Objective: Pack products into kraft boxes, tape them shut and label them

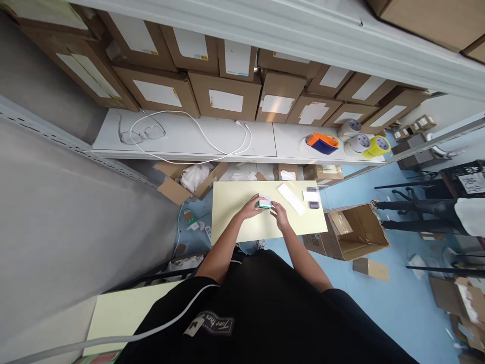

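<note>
1. Small white-and-green box (265, 202) is held above or on the pale counter (233, 225), near its middle and in front of the dark-clad torso; whether its underside is touching the surface cannot be told
2. The box's left end is pinched by the fingers of the left hand (250, 207), with the thumb on the near side
3. The box's right edge is met, or nearly met, by the curved, parted fingers of the right hand (280, 215); whether any pressure is applied there cannot be told
4. A long white strip (291, 199) is laid slantwise on the counter, to the right of the box and beyond the right hand
5. Near the counter's right end, a white piece (310, 196) is set between two small dark items (313, 205), whose details are blurred
6. On the shelf (261, 139) beyond, a looped white cable (197, 124), eyeglasses (146, 134), an orange-and-blue tape dispenser (322, 143) and tape rolls (358, 144) are placed in front of labelled cardboard boxes (235, 83)
7. To the right of the counter, a large open carton (354, 247) is seen on the blue floor (293, 275), with another person's dark-trousered legs (420, 206) beyond it
</note>
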A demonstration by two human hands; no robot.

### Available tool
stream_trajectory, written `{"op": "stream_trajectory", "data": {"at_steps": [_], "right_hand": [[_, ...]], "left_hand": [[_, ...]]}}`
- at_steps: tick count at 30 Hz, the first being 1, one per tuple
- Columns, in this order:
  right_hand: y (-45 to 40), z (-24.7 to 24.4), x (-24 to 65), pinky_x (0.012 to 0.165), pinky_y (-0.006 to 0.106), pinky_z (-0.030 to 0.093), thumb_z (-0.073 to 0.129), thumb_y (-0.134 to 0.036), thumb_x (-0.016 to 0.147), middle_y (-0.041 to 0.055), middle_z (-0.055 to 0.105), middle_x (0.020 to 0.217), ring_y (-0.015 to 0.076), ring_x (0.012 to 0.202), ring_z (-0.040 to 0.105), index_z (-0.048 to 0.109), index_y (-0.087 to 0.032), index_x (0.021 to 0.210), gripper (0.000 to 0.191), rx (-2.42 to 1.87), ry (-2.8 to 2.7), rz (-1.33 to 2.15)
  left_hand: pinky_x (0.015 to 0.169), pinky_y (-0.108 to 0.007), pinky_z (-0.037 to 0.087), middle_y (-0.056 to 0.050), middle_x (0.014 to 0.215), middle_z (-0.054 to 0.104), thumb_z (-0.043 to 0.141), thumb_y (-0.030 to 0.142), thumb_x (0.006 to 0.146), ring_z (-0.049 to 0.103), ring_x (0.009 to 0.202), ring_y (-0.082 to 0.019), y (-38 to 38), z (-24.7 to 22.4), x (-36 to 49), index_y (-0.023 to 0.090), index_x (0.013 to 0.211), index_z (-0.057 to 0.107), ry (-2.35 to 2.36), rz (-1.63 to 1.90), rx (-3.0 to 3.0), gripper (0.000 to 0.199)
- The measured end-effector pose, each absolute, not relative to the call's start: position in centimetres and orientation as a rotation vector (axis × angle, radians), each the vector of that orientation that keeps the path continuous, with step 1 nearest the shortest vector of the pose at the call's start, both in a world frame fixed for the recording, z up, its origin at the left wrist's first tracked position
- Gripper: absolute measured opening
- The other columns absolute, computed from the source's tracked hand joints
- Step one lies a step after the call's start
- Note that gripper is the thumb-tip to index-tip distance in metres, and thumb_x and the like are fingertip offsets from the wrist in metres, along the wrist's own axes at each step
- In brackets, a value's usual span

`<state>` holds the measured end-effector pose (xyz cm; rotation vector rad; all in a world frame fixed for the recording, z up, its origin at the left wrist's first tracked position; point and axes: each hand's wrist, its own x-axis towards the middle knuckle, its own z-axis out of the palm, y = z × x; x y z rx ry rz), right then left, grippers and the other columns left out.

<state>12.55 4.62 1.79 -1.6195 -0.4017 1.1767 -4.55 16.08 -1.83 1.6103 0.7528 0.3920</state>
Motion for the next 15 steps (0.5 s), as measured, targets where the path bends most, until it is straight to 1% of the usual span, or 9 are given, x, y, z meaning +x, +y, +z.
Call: {"op": "stream_trajectory", "data": {"at_steps": [2,4,5,7,9,12,15], "right_hand": [[4.5,1.5,12.2,0.095,0.041,0.054,0.081,-0.053,0.07,0.0093,0.075,0.124,0.0289,0.114,0.068,0.076,-0.024,0.108,0.048,-1.649,-0.471,1.127],[4.5,1.0,11.9,0.095,0.042,0.054,0.086,-0.051,0.065,0.011,0.076,0.121,0.0279,0.107,0.07,0.074,-0.022,0.107,0.052,-1.663,-0.529,1.075],[4.5,0.7,11.8,0.094,0.042,0.054,0.086,-0.051,0.064,0.0116,0.076,0.12,0.0274,0.105,0.07,0.074,-0.022,0.106,0.052,-1.672,-0.545,1.046],[4.6,0.2,11.6,0.093,0.042,0.055,0.083,-0.052,0.066,0.0127,0.076,0.119,0.027,0.102,0.071,0.073,-0.02,0.105,0.052,-1.704,-0.56,0.989],[4.7,-0.3,11.5,0.092,0.042,0.056,0.081,-0.054,0.067,0.0134,0.075,0.119,0.0271,0.1,0.072,0.072,-0.02,0.105,0.052,-1.745,-0.577,0.946],[4.8,-0.7,11.4,0.09,0.043,0.057,0.078,-0.057,0.068,0.0133,0.076,0.117,0.0276,0.1,0.072,0.071,-0.02,0.105,0.052,-1.781,-0.586,0.916],[4.8,-0.8,11.4,0.088,0.042,0.057,0.078,-0.057,0.068,0.013,0.077,0.116,0.0276,0.1,0.072,0.071,-0.021,0.105,0.053,-1.782,-0.577,0.916]], "left_hand": [[0.128,-0.044,0.03,-0.012,0.171,0.032,0.074,0.035,0.086,0.028,0.16,-0.029,15.5,-1.9,-5.1,0.026,0.142,0.063,0.775,0.371,1.631,0.058],[0.127,-0.043,0.033,-0.011,0.172,0.031,0.071,0.038,0.09,0.031,0.159,-0.029,15.1,-1.8,-5.2,0.028,0.142,0.064,0.798,0.368,1.629,0.053],[0.126,-0.043,0.034,-0.01,0.172,0.031,0.073,0.038,0.089,0.032,0.159,-0.03,15.1,-1.7,-5.2,0.029,0.141,0.064,0.803,0.367,1.63,0.054],[0.126,-0.044,0.035,-0.01,0.172,0.032,0.079,0.038,0.084,0.035,0.157,-0.031,15.1,-1.6,-5.0,0.029,0.142,0.065,0.808,0.365,1.639,0.061],[0.126,-0.043,0.034,-0.011,0.17,0.036,0.083,0.035,0.08,0.039,0.155,-0.032,15.2,-1.4,-4.8,0.029,0.141,0.066,0.827,0.385,1.641,0.064],[0.125,-0.043,0.036,-0.008,0.166,0.043,0.078,0.034,0.085,0.045,0.151,-0.03,15.0,-1.3,-4.7,0.03,0.137,0.07,0.888,0.42,1.621,0.053],[0.121,-0.042,0.042,-0.003,0.169,0.041,0.07,0.035,0.092,0.047,0.15,-0.029,14.7,-1.2,-4.8,0.034,0.14,0.068,0.914,0.409,1.619,0.049]]}}
